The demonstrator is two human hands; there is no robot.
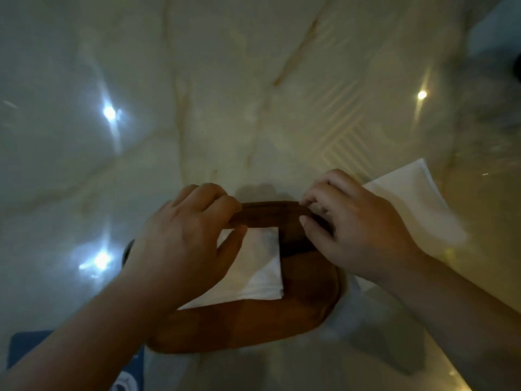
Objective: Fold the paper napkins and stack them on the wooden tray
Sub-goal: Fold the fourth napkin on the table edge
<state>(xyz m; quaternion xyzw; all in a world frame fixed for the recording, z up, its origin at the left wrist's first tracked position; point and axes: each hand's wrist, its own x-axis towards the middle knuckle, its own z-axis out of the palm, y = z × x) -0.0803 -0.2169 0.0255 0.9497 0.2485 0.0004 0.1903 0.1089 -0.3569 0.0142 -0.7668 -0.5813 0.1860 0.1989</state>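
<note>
A dark oval wooden tray (253, 328) lies on the marble table in front of me. A folded white napkin (259, 266) rests inside it, toward its left half. My left hand (183, 238) covers the tray's left part, fingers curled over the far rim, thumb at the napkin's far corner. My right hand (355, 230) sits at the far right rim, fingers and thumb pinched around the wood. A larger white napkin (414, 198) lies on the table just behind my right hand, partly hidden by it.
The glossy marble table (225, 94) stretches away ahead, with bright light reflections at the left. A blue object (28, 348) shows at the bottom left under my left forearm. Something dark and blurred (507, 66) sits at the far right edge.
</note>
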